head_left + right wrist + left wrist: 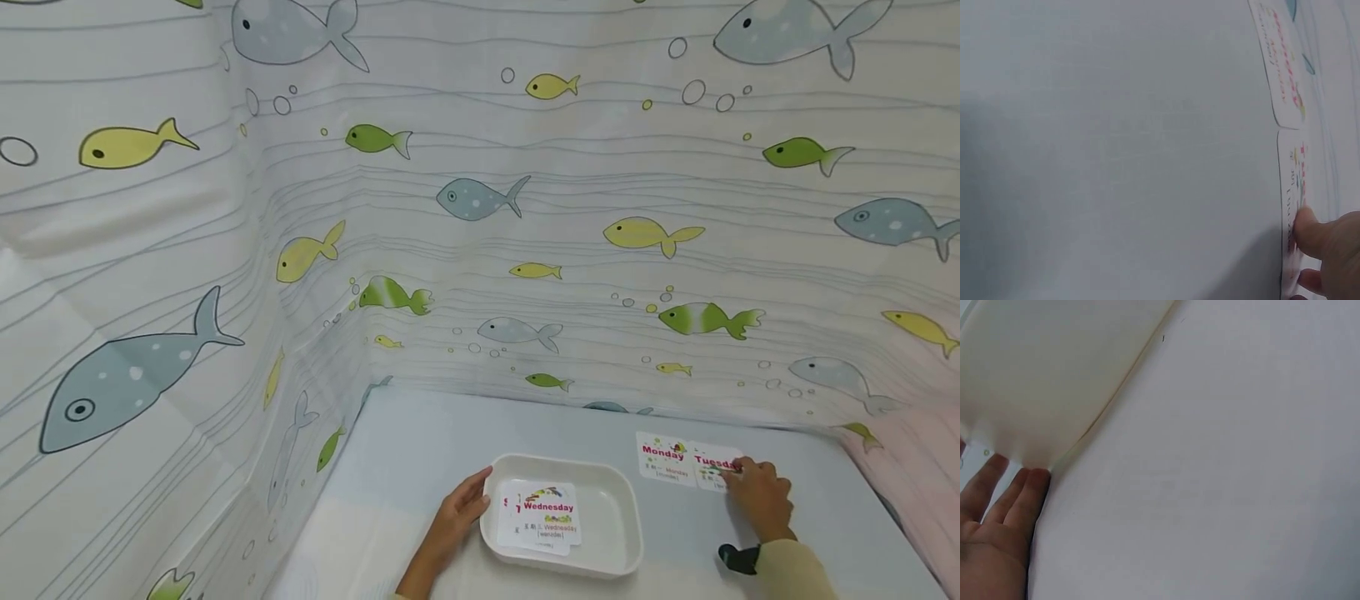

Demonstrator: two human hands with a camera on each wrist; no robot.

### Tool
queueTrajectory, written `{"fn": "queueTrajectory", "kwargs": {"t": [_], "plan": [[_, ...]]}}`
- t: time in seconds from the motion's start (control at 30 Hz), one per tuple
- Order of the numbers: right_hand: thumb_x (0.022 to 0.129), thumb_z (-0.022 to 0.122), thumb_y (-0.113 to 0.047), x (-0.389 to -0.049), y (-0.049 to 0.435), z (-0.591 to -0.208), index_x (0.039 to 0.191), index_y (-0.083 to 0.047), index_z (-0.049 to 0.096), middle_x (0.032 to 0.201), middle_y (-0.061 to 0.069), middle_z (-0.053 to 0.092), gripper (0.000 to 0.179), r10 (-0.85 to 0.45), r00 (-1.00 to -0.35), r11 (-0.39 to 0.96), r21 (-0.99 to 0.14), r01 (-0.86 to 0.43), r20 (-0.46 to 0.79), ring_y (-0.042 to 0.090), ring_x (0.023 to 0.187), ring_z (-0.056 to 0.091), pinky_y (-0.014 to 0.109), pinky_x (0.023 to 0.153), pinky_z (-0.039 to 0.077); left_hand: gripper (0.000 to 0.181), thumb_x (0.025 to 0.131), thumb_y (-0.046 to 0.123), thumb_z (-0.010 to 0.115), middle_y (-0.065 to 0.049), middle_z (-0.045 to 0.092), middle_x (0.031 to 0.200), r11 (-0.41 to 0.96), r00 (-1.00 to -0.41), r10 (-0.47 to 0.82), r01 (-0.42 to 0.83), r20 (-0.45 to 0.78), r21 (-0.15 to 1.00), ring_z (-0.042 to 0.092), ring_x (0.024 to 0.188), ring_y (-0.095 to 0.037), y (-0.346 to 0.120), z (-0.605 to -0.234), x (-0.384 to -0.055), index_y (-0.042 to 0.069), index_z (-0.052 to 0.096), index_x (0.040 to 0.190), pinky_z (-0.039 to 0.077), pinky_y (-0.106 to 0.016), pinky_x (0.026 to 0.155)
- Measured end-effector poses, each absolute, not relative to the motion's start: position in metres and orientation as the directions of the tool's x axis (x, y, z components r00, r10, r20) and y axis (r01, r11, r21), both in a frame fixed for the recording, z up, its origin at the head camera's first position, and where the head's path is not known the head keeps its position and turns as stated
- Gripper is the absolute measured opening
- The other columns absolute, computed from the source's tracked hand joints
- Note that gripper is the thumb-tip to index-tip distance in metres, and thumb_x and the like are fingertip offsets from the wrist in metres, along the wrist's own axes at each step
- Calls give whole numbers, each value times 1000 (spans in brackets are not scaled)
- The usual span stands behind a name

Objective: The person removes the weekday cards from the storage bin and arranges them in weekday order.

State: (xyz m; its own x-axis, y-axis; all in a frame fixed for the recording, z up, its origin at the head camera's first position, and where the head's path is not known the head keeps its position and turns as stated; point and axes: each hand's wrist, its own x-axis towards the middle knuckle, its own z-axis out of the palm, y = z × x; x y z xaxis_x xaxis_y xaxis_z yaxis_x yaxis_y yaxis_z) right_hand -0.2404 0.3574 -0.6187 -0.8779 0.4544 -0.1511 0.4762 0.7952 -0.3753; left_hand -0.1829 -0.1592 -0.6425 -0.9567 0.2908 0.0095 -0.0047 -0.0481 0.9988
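Observation:
A white tray (611, 508) stands at the front of the table. My left hand (459, 510) rests at its left side, with fairly straight fingers against the outer wall in the left wrist view. Inside the tray lie several overlapping word cards, a Wednesday card (551, 518) on top. To the right, my right hand (761, 498) holds the right end of a Tuesday card (708, 461), partly covering it. The thumb and fingertips meet that card in the right wrist view. A Monday card (663, 461) lies directly left of it, edge to edge.
A black strap or mount (738, 559) sits at the right wrist by the sleeve (791, 572). A fish-print curtain (480, 333) hangs behind and to the left of the pale table (450, 425). Pinkish cloth (911, 483) borders the right edge.

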Motion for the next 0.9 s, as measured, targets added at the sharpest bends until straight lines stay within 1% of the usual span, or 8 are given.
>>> {"fn": "queueTrajectory", "kwargs": {"t": [0.07,0.2,0.43,0.57,0.7,0.83,0.9], "plan": [[98,61,-18,-239,356,-618,130,10,48,127,38,40,45,453,-882,801,-373,468,-131,56,111,38,64,86,46,49,103,18,54,-9,38,160,-36,-958,286,-2,8,999,31,150,-31,-160,-643,-183,18,44,151,37,-15,112],[97,61,-16,-235,352,-614,128,12,49,123,37,45,44,442,-890,811,-376,449,-108,52,105,42,60,82,46,49,103,19,54,-9,39,159,-10,-963,269,0,3,1000,32,149,-31,-160,-643,-183,19,44,151,38,-17,113],[100,56,-17,-229,352,-613,131,11,47,130,39,43,42,440,-890,800,-397,449,-119,54,109,41,63,86,44,49,103,19,54,-10,40,159,-8,-961,275,12,13,1000,35,148,-32,-158,-643,-184,20,45,151,40,-17,111],[101,54,-19,-232,357,-616,132,12,46,130,39,44,45,428,-897,799,-416,434,-112,53,108,42,62,87,42,49,103,17,54,-9,40,159,-29,-961,275,-1,8,1000,34,149,-31,-156,-642,-186,20,45,151,40,-17,112],[102,50,-27,-233,363,-619,134,15,40,129,39,46,54,430,-896,791,-430,435,-115,52,112,45,62,94,39,49,103,18,54,-10,39,159,-35,-960,280,-12,-2,999,33,149,-31,-154,-641,-186,19,44,151,40,-19,112],[102,46,-40,-236,368,-621,141,16,30,136,39,41,69,457,-873,732,-487,477,-167,53,118,40,64,100,37,49,103,20,54,-8,39,160,-12,-963,271,-16,-12,1000,32,150,-31,-153,-639,-186,20,44,151,39,-23,114],[102,45,-42,-238,370,-620,144,15,26,140,39,38,74,462,-867,707,-513,488,-187,53,119,37,65,100,36,49,103,21,54,-7,39,160,-3,-964,266,-19,-17,1000,32,150,-30,-152,-638,-186,21,44,151,38,-25,115]]}}
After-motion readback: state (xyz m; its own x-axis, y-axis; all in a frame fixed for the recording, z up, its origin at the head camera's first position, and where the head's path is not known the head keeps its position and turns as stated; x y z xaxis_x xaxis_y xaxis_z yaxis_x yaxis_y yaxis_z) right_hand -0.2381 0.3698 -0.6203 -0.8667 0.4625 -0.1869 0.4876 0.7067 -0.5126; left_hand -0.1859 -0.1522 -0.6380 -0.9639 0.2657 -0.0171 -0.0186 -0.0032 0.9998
